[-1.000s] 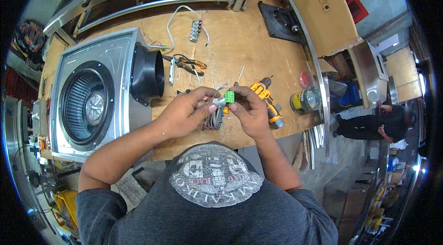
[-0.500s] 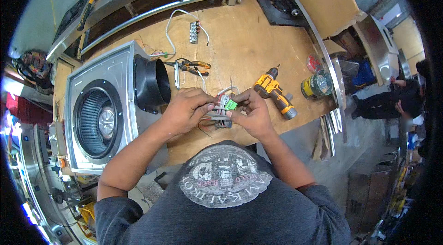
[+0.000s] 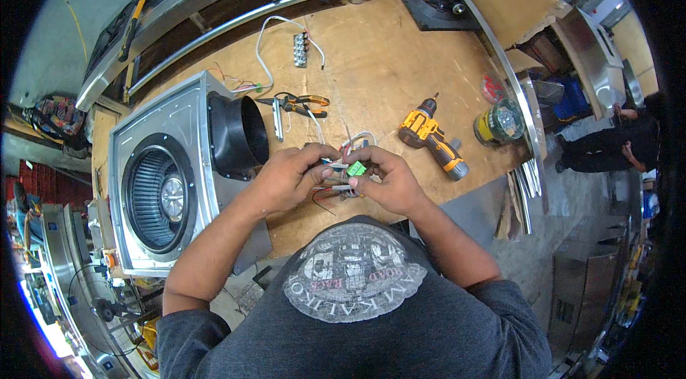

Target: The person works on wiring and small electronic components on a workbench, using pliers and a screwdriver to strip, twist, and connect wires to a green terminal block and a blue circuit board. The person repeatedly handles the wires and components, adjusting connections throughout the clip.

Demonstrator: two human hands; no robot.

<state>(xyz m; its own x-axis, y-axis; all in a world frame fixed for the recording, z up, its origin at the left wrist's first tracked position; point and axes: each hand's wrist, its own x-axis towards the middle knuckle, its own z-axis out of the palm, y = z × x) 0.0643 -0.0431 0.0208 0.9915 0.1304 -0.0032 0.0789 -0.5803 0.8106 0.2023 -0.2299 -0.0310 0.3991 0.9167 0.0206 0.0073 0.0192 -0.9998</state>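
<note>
My left hand [image 3: 291, 177] pinches thin wires at the middle of the wooden table. Opposite it, my right hand [image 3: 389, 177] grips the bundle of grey cables [image 3: 340, 179], thumb and forefinger beside a green tag [image 3: 356, 168] on it. The fingertips of both hands are close together, and part of the bundle is hidden behind them. Just beyond my left hand lie orange-and-black pliers [image 3: 304, 105]. A yellow-and-black cordless drill [image 3: 433, 137] rests on its side to the right of my right hand.
A metal blower box [image 3: 161, 186] with a black round outlet [image 3: 241, 129] stands at the left. Farther back are a terminal block [image 3: 300, 50] with white cable and a black plate [image 3: 436, 6]. A jar [image 3: 499, 124] sits near the metal rail at right. A person [image 3: 607, 143] stands beyond.
My view has shifted slightly. Both hands stay at the cable bundle; the left fingers have moved a little on the wires, and a dark loose wire shows below them.
</note>
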